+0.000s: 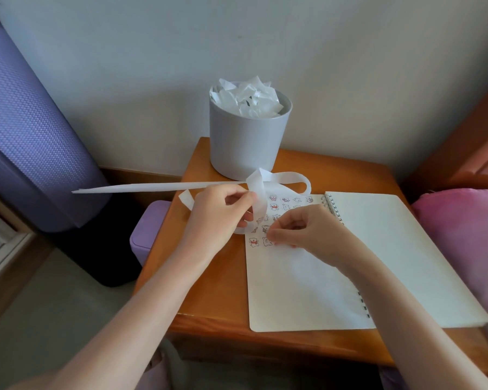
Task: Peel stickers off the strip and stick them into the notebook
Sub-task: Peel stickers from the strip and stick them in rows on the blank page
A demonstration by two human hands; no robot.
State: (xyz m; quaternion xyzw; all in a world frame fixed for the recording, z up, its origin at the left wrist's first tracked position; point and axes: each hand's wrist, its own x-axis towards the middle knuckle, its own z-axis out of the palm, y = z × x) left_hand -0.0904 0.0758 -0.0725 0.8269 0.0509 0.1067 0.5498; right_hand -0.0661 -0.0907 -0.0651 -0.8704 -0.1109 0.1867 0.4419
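This is a home, most likely the corner of a bedroom. A small orange-brown wooden bedside table (209,277) stands against a plain white wall (321,66) with a wooden skirting board (135,173) along its foot. To the right is a piece of matching wooden furniture (473,147), perhaps a bed frame, and just below it a soft pink cushion or bedding (457,218). A rolled purple exercise mat (31,142) stands upright on the left, with a small lilac plastic box (145,237) on the floor beside the table. On the table are a grey tub (245,144) heaped with paper scraps and an open spiral notebook (392,249), a private pastime rather than paid work.
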